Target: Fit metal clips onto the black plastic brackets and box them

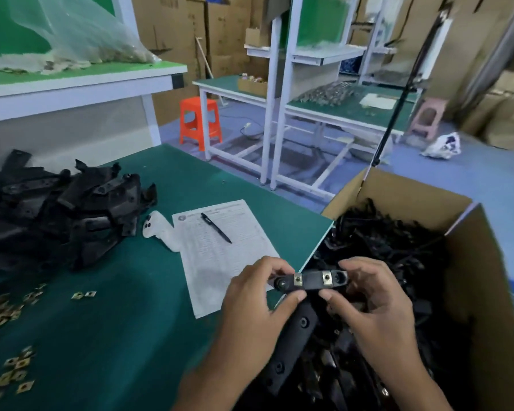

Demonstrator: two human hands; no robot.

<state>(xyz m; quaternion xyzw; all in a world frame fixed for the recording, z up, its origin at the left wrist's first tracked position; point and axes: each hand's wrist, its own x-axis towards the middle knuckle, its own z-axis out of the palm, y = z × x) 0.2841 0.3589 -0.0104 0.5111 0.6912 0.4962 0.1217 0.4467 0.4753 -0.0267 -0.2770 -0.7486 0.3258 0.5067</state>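
A worker's left hand (258, 295) and right hand (371, 298) pinch opposite ends of a black plastic bracket (310, 280), fingers and thumbs curled round it, holding it level over the near right corner of the green bench (107, 336), right at the edge of an open cardboard box (487, 292). Two brass-coloured metal clips (298, 280) already sit on the bracket, one toward each end of its top bar, so the fitting step looks finished and this reads as a last check before boxing. The box, standing to the right of the bench, is heaped with black brackets (392, 241), apparently completed ones. On the far left of the bench lies a pile of unfitted brackets (57, 209), well apart from the hands, and loose clips (12, 372) are scattered along the near left edge. A printed sheet (220, 262) with a black pen (216, 227) on it lies between the pile and the hands, with a white plastic part (163, 229) just beside its far left corner. The next move likely calls for letting the bracket down among the others in the box, then reaching left across the bench for a fresh bracket and clips.
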